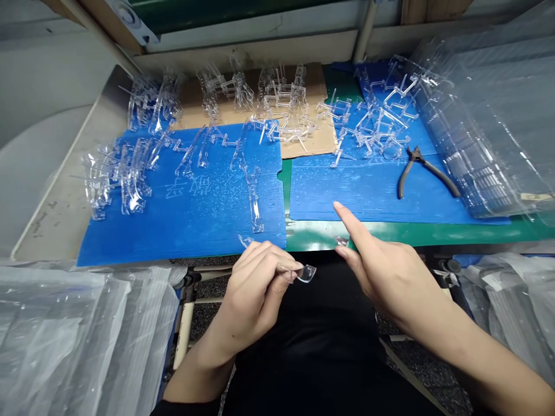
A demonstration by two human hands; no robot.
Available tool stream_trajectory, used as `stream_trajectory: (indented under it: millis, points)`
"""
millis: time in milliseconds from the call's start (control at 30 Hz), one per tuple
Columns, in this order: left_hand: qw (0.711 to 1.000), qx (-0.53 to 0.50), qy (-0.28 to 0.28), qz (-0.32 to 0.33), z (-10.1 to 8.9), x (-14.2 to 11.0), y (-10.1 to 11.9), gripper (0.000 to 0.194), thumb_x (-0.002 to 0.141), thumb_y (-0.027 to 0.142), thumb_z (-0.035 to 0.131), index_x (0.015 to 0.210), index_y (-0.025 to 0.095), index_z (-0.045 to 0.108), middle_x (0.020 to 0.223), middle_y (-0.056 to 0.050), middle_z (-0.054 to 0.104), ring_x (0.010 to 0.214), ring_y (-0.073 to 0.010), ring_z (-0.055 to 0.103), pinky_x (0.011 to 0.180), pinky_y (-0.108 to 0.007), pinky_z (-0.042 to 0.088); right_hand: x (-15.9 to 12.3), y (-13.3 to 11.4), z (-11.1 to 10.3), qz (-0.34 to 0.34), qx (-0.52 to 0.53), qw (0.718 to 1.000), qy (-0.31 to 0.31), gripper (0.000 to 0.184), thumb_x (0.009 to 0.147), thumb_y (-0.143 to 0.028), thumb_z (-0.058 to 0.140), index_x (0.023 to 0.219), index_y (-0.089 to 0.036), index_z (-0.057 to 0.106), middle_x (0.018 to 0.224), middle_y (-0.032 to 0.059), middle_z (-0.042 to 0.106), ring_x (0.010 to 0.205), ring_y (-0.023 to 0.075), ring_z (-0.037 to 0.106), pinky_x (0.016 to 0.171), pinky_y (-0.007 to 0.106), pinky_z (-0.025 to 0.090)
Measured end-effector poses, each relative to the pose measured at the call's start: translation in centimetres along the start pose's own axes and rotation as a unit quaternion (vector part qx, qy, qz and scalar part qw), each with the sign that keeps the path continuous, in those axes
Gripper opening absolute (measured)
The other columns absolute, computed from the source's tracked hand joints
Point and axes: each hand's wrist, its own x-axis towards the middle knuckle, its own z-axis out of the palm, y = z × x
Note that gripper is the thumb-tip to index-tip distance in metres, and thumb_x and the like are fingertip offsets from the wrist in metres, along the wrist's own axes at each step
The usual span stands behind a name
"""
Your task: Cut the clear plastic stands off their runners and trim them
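Note:
My left hand is closed around a clear plastic part. The part's curved end sticks out past my thumb and index finger; a clear tip also shows behind the knuckles, and the middle is hidden by the fingers. To the right, my right hand has its index finger stretched forward. A small clear plastic piece shows at its thumb tip, apparently pinched against the folded fingers, which are mostly hidden. Just beyond my left hand, a long clear plastic part lies on the blue sheet.
Several clear parts lie in rows at the left, more on cardboard. Tangled clear sprues lie at the right beside open cutting pliers. Stacked clear trays stand far right; plastic-wrapped stacks flank my lap.

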Motion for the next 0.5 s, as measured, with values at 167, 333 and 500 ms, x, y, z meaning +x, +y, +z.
stream_trajectory:
  millis: [167, 333, 500]
  points:
    - [0.993, -0.098, 0.005, -0.073, 0.2, -0.6, -0.1, 0.016, 0.113, 0.012, 0.055, 0.109, 0.021, 0.067, 0.093, -0.004, 0.069, 0.089, -0.0183, 0.067, 0.083, -0.036, 0.050, -0.7, 0.0, 0.5, 0.093, 0.069, 0.993, -0.030, 0.035, 0.120, -0.034, 0.040, 0.144, -0.012, 0.053, 0.107, 0.0162, 0.081, 0.076, 0.0306, 0.080, 0.062, 0.037, 0.057]
    - [0.992, -0.101, 0.007, -0.075, 0.3, -0.7, -0.1, 0.016, 0.114, 0.016, 0.055, 0.109, 0.022, 0.069, 0.091, -0.005, 0.070, 0.088, -0.0198, 0.067, 0.082, -0.036, 0.051, -1.0, -0.1, 0.2, 0.082, 0.141, 0.986, -0.023, 0.022, 0.119, -0.027, 0.043, 0.135, -0.018, 0.056, 0.116, 0.0152, 0.076, 0.094, 0.0295, 0.080, 0.072, 0.036, 0.060]
    - [0.981, -0.180, 0.000, -0.077, 0.6, -0.6, 0.0, 0.015, 0.115, 0.023, 0.055, 0.109, 0.021, 0.069, 0.090, -0.006, 0.068, 0.084, -0.0189, 0.065, 0.075, -0.034, 0.050, -1.0, -0.7, -0.7, 0.042, 0.130, 0.991, 0.005, 0.024, 0.119, -0.024, 0.046, 0.138, -0.019, 0.060, 0.108, 0.0096, 0.075, 0.091, 0.0262, 0.078, 0.075, 0.036, 0.060]
